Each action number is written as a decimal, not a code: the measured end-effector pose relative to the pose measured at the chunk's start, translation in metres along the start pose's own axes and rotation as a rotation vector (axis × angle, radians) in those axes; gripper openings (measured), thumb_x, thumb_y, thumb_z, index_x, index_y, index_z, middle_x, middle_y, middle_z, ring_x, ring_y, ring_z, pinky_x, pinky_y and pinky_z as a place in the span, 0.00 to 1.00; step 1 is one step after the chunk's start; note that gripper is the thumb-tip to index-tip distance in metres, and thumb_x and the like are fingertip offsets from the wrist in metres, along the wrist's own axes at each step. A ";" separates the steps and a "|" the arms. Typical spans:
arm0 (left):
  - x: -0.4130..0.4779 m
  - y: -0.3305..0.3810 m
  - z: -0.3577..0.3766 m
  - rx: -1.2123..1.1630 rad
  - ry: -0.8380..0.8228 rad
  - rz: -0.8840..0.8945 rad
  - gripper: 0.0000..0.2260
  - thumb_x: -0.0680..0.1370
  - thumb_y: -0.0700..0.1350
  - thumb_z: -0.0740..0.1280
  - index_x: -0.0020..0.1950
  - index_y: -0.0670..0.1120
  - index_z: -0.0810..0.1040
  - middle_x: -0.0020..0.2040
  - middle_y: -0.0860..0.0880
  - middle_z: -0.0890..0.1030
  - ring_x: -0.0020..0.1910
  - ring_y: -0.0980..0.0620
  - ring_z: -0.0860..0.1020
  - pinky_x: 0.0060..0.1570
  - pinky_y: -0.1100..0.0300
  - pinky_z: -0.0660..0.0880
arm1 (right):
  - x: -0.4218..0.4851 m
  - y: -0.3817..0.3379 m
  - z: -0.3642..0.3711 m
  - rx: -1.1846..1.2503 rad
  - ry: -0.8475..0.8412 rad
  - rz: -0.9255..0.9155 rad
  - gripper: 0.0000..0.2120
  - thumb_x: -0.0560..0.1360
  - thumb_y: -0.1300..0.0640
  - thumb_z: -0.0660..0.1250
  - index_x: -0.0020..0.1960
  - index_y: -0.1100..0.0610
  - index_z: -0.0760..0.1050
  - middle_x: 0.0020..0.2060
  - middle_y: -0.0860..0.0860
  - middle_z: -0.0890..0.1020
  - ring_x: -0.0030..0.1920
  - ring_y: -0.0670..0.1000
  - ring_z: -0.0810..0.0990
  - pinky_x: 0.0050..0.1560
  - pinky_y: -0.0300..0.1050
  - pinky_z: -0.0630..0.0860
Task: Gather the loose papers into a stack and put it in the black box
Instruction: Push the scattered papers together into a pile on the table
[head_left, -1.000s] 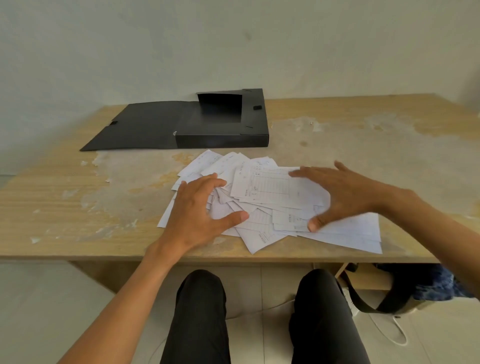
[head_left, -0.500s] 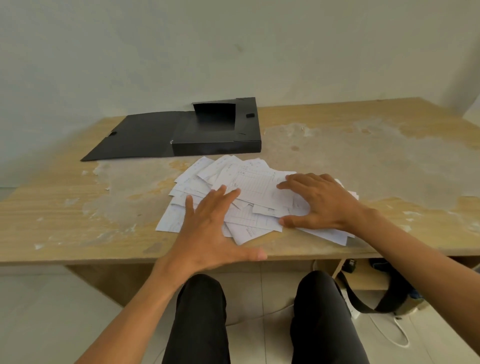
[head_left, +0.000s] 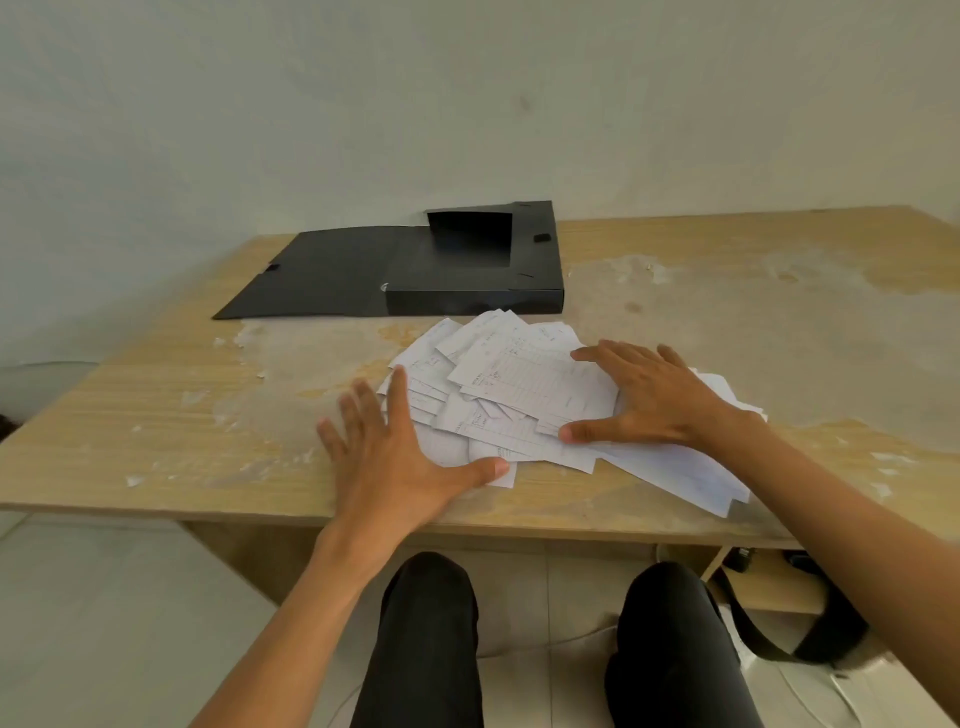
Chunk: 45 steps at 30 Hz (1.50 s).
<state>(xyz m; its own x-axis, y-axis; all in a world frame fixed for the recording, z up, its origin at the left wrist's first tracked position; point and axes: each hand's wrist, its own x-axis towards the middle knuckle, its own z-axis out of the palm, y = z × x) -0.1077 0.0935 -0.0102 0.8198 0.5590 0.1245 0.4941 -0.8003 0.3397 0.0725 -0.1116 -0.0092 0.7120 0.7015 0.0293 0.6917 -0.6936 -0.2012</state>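
Several loose white papers lie fanned in a messy heap near the table's front edge. My left hand rests flat, fingers spread, on the table at the heap's left edge, its thumb touching the lowest sheets. My right hand lies flat on top of the heap's right side, fingers spread, thumb pressing the sheets. The black box stands just behind the papers, open, with its lid folded flat out to the left.
The worn wooden table runs back to a pale wall. My legs in dark trousers show below the front edge. A dark bag with a strap hangs under the table at the right.
My left hand slid off the papers to the heap's left edge. My right hand came down flat on the right sheets and pushed them leftward, making the heap tighter.
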 end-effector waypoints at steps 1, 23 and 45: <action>-0.001 -0.003 -0.001 0.004 -0.001 -0.090 0.62 0.54 0.81 0.60 0.76 0.52 0.35 0.78 0.39 0.41 0.77 0.39 0.41 0.71 0.40 0.36 | 0.001 0.000 0.002 0.007 0.006 0.003 0.50 0.57 0.19 0.54 0.73 0.43 0.55 0.75 0.49 0.60 0.74 0.54 0.60 0.72 0.59 0.50; 0.016 0.009 -0.007 -0.363 0.002 -0.158 0.61 0.59 0.54 0.81 0.77 0.53 0.41 0.72 0.46 0.68 0.70 0.41 0.66 0.64 0.39 0.70 | 0.002 -0.001 0.019 -0.021 0.094 -0.008 0.52 0.55 0.17 0.43 0.72 0.44 0.57 0.75 0.51 0.59 0.75 0.56 0.57 0.72 0.62 0.52; -0.013 0.069 -0.003 -1.715 -0.138 -0.408 0.18 0.76 0.39 0.67 0.65 0.51 0.74 0.58 0.47 0.82 0.57 0.47 0.80 0.57 0.47 0.77 | 0.002 -0.001 0.019 0.046 0.102 0.014 0.51 0.56 0.17 0.46 0.72 0.44 0.56 0.75 0.50 0.60 0.75 0.55 0.57 0.72 0.62 0.52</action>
<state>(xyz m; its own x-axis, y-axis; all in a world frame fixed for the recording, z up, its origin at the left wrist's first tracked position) -0.0855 0.0317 0.0142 0.7940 0.5535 -0.2513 -0.1031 0.5300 0.8417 0.0708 -0.1060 -0.0277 0.7318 0.6698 0.1254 0.6770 -0.6934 -0.2469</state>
